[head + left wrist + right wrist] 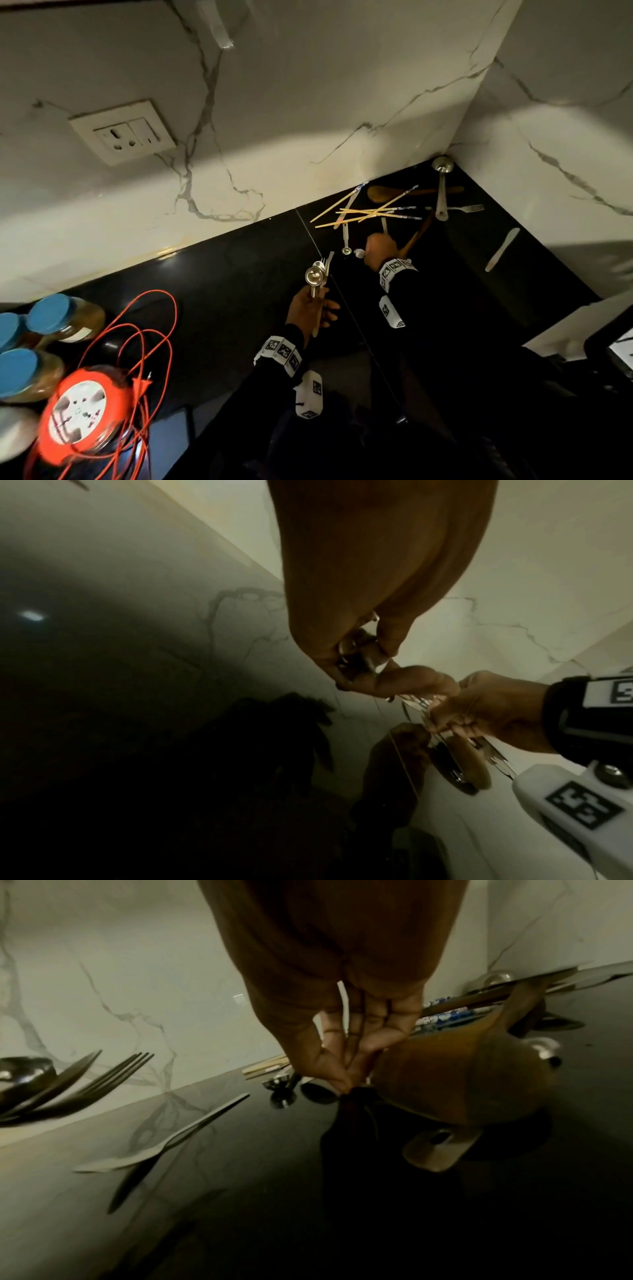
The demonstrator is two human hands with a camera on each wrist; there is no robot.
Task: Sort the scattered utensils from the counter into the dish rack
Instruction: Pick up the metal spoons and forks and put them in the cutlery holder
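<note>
Gripping a bundle of metal cutlery (319, 274), the left hand (310, 308) holds it above the black counter (222, 308); fingers curl round the handles, with a round measuring spoon, a fork and a knife tip fanned out at the top. In the right wrist view the same bundle shows at the left edge, lifted off the surface.

Right hand (378, 248) is down at the counter, fingertips (346, 1080) drawn narrow together at the surface beside the bowl of a wooden spoon (462, 1083). Whether they pinch anything cannot be told; the spot under them is dark. A small metal measuring spoon (346, 240) lies just left of that hand.

Beyond the hand, in the corner, lies the rest of the scatter: crossed chopsticks (366, 210), a second wooden spoon (382, 193), a steel ladle (442, 190) with its bowl against the wall, a fork (469, 208). A pale flat spreader (501, 250) lies well apart to the right. No dish rack is in view.

Jars with blue lids (51, 317) stand at the counter's left end; contents brownish, not identifiable. Beside them sits an orange cable reel (77, 414), its cord looping loose over the counter. White marble-veined walls (308, 102) meet at the corner; a socket plate (123, 132) is set in the left wall.
</note>
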